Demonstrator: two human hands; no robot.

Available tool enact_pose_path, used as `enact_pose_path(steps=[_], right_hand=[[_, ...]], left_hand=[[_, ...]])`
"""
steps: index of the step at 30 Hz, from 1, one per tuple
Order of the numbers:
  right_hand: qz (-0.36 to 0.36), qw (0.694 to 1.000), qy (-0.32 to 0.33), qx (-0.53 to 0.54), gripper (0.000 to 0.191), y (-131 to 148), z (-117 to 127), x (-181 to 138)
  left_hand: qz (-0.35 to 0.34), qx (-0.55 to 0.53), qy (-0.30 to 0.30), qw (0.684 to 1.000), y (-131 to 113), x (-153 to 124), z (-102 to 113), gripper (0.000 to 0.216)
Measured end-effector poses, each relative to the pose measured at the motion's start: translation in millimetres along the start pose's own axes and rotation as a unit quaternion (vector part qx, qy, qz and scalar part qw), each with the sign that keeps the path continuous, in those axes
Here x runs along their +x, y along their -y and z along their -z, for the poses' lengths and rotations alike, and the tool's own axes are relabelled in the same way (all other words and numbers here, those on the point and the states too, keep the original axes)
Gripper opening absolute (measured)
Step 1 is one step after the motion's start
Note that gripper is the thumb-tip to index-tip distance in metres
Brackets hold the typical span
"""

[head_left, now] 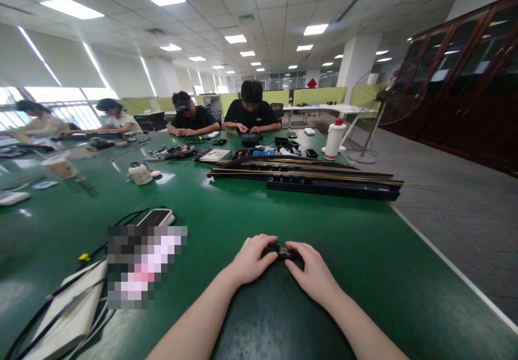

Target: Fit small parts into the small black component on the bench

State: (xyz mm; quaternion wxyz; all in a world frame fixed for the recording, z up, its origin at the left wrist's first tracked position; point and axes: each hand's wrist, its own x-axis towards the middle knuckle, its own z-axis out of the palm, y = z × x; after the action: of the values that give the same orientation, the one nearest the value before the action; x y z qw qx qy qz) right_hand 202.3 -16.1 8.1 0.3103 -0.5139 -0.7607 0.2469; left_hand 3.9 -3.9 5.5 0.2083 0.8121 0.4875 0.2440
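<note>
Both our left hand [254, 258] and right hand [314, 271] grasp the small black part [283, 252] by its ends; we should steady it low over the bench [226, 211], pinching lightly.

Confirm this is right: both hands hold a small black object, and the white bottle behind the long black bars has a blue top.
No: the top is red, not blue, as the head view shows. The left hand and right hand do hold the small black object; the white bottle is behind the long black bars.
</note>
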Motion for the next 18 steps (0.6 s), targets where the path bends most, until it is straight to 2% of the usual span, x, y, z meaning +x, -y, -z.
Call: enact_pose_path(steps=[18], right_hand=[[0.004, 1.000, -0.001, 0.004, 0.031, -3.5, -1.1, -0.1]], left_hand=[[0.000, 0.010, 0.008, 1.000, -0.1, 0.7, -0.4, 0.033]])
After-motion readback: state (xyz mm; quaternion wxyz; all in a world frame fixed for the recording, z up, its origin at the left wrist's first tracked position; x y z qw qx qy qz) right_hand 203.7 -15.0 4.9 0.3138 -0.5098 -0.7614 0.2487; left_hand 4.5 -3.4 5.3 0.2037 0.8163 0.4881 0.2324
